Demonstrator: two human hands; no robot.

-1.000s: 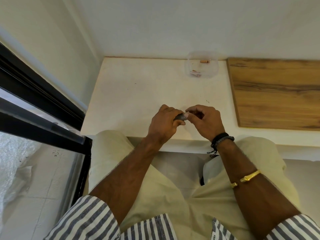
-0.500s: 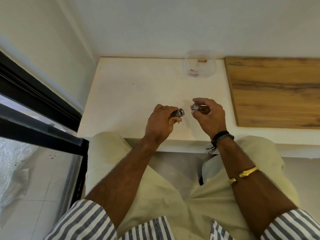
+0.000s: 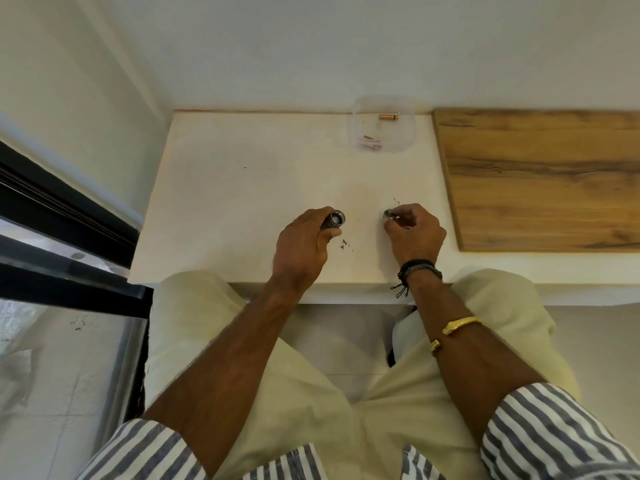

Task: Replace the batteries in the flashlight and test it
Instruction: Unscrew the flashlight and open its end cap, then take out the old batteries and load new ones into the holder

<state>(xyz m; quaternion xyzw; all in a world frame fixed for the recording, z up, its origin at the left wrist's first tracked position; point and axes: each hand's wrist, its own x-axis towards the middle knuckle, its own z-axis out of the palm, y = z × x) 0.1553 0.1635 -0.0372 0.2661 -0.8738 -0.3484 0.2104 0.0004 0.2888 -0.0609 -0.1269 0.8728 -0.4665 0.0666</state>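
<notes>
My left hand (image 3: 304,239) grips a small dark flashlight body (image 3: 334,220), whose open round end points up and to the right. My right hand (image 3: 415,232) pinches a small round metal cap (image 3: 388,213) at its fingertips, low over the white table (image 3: 242,188). The two hands are a hand's width apart. At the back of the table stands a clear plastic container (image 3: 381,126) holding a copper-coloured battery (image 3: 388,117) and some small bits.
A wooden board (image 3: 540,178) lies on the right side of the table. Small dark specks (image 3: 345,244) lie between my hands. A dark window frame (image 3: 62,216) runs along the left. My knees are under the table's front edge.
The hands were together on the flashlight; they have pulled apart. The cap came off in my right hand, which moved right, and the left hand moved slightly left with the body.
</notes>
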